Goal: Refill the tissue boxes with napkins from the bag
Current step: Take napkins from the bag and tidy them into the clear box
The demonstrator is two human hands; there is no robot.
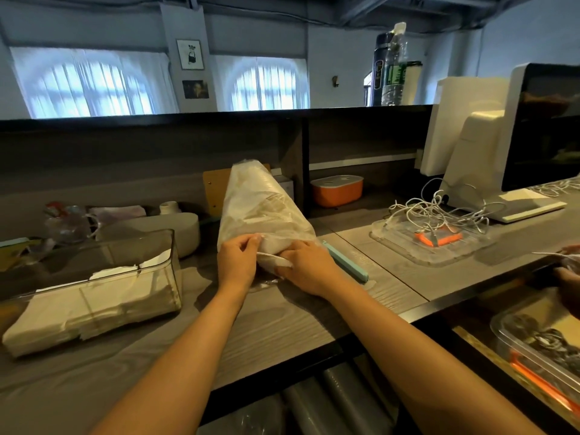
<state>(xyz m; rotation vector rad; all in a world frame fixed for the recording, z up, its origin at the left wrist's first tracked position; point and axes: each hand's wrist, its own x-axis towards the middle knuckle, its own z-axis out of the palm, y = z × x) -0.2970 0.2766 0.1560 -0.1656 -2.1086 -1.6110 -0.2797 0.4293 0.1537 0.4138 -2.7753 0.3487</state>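
Observation:
A clear plastic bag (260, 202) full of beige napkins lies on the grey counter, its open mouth toward me. My left hand (237, 262) grips the bag's mouth on the left. My right hand (306, 266) reaches into the mouth, fingers curled round napkins (273, 260) at the opening. A clear tissue box (157, 255) lies on its side at the left, with a stack of napkins (84, 312) partly inside it and spilling onto the counter.
A mint-green bag clip (348, 262) lies right of the bag. Behind stand a grey container (175, 227) and an orange box (337, 189). Tangled white cables (439, 211) sit over a clear tray, beside a monitor (543, 127). Another person's hand (569, 290) shows at the right edge.

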